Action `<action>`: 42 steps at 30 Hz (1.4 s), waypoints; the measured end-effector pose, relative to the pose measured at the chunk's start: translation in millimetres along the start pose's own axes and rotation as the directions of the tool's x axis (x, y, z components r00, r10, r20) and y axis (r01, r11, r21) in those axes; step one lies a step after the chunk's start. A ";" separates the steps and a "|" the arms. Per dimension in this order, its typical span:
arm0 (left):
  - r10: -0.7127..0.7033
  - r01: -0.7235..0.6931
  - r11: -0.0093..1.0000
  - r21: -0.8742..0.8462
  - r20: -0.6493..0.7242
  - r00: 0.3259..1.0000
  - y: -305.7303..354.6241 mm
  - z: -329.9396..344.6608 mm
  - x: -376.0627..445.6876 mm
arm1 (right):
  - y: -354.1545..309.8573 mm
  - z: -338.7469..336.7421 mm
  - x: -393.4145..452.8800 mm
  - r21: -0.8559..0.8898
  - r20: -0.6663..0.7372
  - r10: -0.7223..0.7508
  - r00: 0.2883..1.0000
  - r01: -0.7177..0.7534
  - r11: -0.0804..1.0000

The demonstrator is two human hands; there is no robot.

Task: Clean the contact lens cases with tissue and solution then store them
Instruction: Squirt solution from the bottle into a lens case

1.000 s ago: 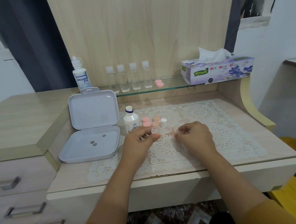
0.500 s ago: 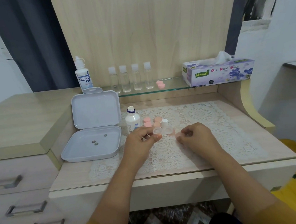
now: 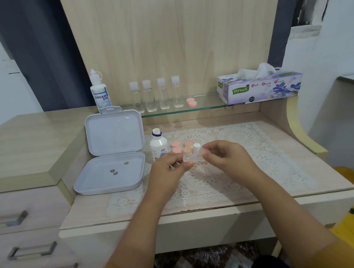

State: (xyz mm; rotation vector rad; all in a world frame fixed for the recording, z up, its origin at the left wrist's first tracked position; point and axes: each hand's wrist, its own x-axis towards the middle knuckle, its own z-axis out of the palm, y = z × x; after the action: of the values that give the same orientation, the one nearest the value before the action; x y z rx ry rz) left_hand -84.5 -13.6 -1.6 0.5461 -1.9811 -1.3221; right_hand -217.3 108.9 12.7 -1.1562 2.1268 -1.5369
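- While it is held above the lace mat (image 3: 249,148), the clear contact lens case (image 3: 190,158) is pinched by the left hand (image 3: 166,170).
- A translucent cap (image 3: 206,151) is pinched in the right hand (image 3: 228,158), just beside the case.
- Behind them, pink cases (image 3: 176,147) are set beside a small bottle (image 3: 158,144).
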 end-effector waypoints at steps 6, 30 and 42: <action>0.013 -0.013 1.000 0.002 0.007 1.000 0.1 -0.2 -0.3 | -2.7 1.7 -3.0 0.032 0.039 0.001 0.999 -0.003 0.999; 0.039 -0.039 0.999 -0.015 0.020 0.999 -0.5 -1.0 -1.1 | -0.4 6.3 -2.4 0.016 0.074 -0.017 0.997 0.016 1.000; 0.022 -0.023 1.000 0.017 0.016 1.000 -2.3 -0.4 0.2 | 3.5 11.5 -4.5 0.123 -0.013 0.047 0.999 -0.045 0.991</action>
State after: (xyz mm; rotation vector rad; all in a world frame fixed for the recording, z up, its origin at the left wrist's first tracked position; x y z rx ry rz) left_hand -84.4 -14.9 -3.5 0.5212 -2.0075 -1.3012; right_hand -208.7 104.9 4.0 -1.0503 2.0228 -1.6361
